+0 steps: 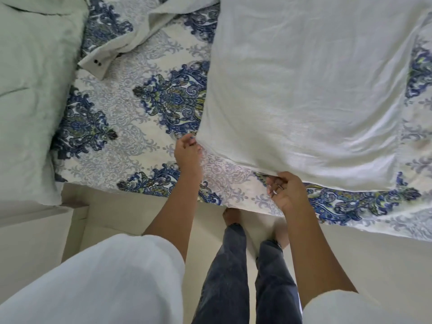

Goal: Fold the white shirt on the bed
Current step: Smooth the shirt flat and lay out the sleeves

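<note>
Grip status: left hand (188, 152) pinches white shirt (304, 90) corner at 8 o'clock; right hand (286, 192) clasps hem at 6 o'clock.

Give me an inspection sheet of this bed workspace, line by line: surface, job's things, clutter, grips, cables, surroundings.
Surface: bed under a blue-and-white patterned cover, lying flat.
Job's things: white shirt spread on the cover, wrinkled, not yet folded; a cuff with dark buttons lies off to the left, apparently its sleeve.
Clutter: pale green bedding bunched along the bed's left side.
Grips: left hand pinches the shirt's near left corner; right hand grips its near hem, which is slightly raised there.
Cables: nothing seen.
Surroundings: pale floor beside the bed; the person stands at the bedside.
</note>
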